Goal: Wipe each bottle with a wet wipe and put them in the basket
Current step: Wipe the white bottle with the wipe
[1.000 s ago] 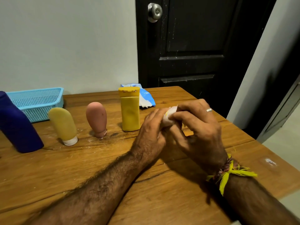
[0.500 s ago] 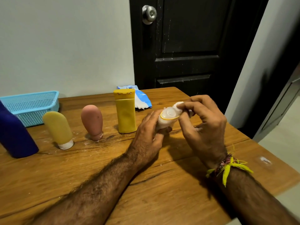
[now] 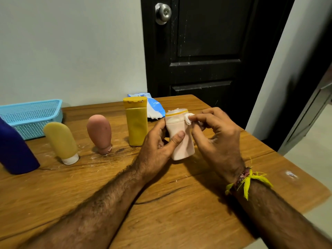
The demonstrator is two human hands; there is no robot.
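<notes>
Grainy wooden table [image 3: 179,212]; smooth pale bottle [image 3: 181,141].

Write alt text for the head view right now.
The left hand holds a pale pink bottle upright over the wooden table while the right hand presses a wet wipe near its cap. Four other bottles stand left, by a blue basket.

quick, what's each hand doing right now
Left hand: closed around the white bottle, holding it upright.
Right hand: fingers pinched on a wet wipe, pressed against the bottle near its cap.
</notes>
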